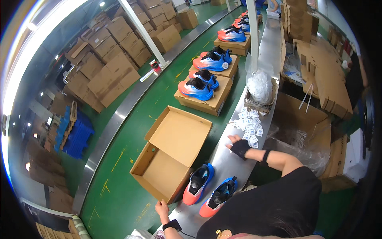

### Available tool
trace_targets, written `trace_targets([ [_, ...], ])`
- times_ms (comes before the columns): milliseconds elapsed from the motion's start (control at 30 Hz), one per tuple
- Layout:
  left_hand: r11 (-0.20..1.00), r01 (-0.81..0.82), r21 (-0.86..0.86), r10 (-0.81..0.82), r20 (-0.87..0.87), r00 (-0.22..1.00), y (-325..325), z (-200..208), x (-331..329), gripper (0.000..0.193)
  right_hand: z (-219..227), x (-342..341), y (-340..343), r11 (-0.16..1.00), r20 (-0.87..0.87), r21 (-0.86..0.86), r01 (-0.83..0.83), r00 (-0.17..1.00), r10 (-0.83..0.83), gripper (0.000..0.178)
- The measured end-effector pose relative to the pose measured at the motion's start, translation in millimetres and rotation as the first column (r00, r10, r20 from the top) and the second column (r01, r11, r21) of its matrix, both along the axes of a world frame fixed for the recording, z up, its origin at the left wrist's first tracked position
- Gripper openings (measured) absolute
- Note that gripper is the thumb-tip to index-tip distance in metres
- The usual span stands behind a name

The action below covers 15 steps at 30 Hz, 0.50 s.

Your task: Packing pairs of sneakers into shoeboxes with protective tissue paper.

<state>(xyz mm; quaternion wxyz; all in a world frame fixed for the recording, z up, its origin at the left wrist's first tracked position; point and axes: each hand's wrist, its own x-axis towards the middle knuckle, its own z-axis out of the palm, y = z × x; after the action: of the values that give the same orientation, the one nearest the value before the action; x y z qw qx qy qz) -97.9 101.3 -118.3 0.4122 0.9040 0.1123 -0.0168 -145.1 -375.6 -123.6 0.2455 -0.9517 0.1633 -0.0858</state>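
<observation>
An open cardboard shoebox [161, 169] lies on the green conveyor belt, its lid folded back and nothing in it. My left hand [162, 209] grips its near corner. My right hand [240, 147], in a black fingerless glove, is over the metal ledge beside a pile of small white sachets [250, 126]. Its fingers are partly spread, with nothing visible in them. Two orange-and-blue running shoes stand close to me on the ledge: a left one [197, 184] against the box and another one [219, 197] nearer my body.
Farther up the belt [119, 179], pairs of similar shoes [197, 88] sit on closed shoeboxes [217, 104]. A basket with a clear plastic bag [260, 88] stands beyond the sachets, near a white post [252, 36]. At right is a large carton [304, 119]; stacked cartons [113, 75] stand at left.
</observation>
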Motion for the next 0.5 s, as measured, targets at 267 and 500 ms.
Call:
trace_targets([
  [267, 0.947, 0.03, -0.32, -0.079, -0.14, 0.987, -36, 26, -5, 0.04, -64, -52, 13, 0.935, 0.188, -0.354, 0.016, 0.981, 0.054, 0.01],
  [500, 0.849, -0.229, -0.477, 0.343, 0.166, 0.925, 107, 41, -55, 0.032, -51, -67, 4, 0.959, 0.269, -0.241, 0.149, 0.96, -0.081, 0.018],
])
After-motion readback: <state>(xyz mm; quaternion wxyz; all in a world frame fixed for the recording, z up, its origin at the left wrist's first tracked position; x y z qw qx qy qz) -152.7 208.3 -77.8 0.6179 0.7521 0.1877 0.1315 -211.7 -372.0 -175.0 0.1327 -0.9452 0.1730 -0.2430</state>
